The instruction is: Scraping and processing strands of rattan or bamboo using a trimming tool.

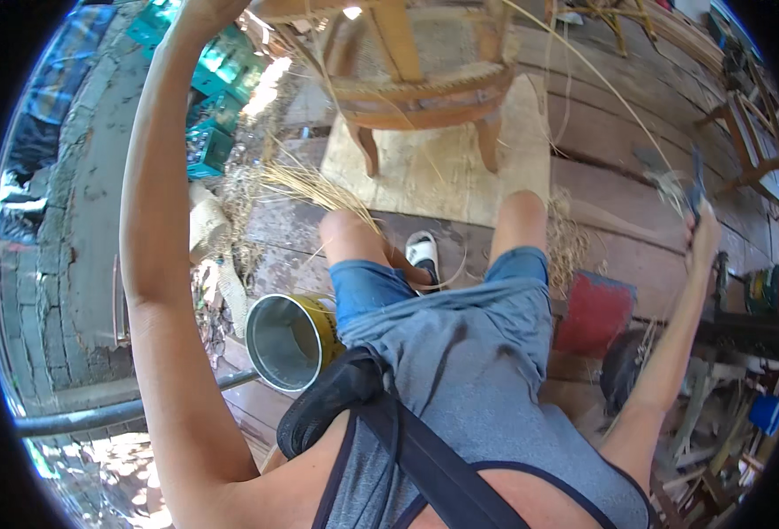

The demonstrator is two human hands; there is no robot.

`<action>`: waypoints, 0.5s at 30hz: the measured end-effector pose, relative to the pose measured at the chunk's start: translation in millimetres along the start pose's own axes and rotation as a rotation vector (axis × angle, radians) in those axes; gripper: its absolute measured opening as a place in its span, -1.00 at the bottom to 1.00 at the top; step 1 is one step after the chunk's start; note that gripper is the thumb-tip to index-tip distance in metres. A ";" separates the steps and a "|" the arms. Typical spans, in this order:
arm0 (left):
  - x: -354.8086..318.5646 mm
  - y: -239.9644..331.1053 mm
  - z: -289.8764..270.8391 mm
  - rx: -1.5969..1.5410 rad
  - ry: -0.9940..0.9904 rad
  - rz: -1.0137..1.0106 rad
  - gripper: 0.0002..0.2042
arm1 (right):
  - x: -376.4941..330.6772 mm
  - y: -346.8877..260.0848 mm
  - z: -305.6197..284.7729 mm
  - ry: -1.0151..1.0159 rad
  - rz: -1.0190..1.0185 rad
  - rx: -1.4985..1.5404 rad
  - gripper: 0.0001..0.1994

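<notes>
I sit in front of a wooden chair (416,79) with a woven cane seat, which stands on a pale board (433,181). My left arm reaches up past the chair's left side. My left hand (211,9) is cut off by the top edge, so its grip is hidden. My right hand (702,231) is stretched out to the right, shut on a dark tool (694,181). A thin cane strand (601,84) runs from the chair toward that hand. My knees point at the chair.
A yellow metal can (288,339) lies open by my left thigh. Loose cane strands (305,181) spread over the plank floor. Green crates (213,115) stand at the back left, a red block (596,309) at my right, and wooden frames (751,132) at the far right.
</notes>
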State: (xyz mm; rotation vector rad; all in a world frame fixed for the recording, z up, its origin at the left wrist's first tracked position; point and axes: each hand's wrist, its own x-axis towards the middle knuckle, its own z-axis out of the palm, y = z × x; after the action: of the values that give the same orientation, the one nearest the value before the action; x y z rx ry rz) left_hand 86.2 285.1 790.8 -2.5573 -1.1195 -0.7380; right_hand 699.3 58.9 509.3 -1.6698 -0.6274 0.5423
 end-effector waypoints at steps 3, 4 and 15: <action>2.8 -116.7 -23.1 0.056 0.171 0.043 -0.79 | 43.4 84.3 -75.3 0.000 0.043 0.005 -0.64; -1.1 -144.4 -34.3 -0.048 0.199 0.076 -0.79 | 33.6 92.5 -68.9 0.110 0.141 0.068 -0.64; 5.5 -113.1 1.4 0.354 -0.235 -0.130 -0.68 | -28.7 194.9 -94.3 0.177 0.335 -0.005 -0.79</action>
State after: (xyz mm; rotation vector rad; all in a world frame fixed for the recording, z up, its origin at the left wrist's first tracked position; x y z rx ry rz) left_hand 6.2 365.1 795.8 -2.3264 -1.3600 -0.2370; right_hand 761.5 -57.1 334.9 -1.8160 -0.2204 0.6221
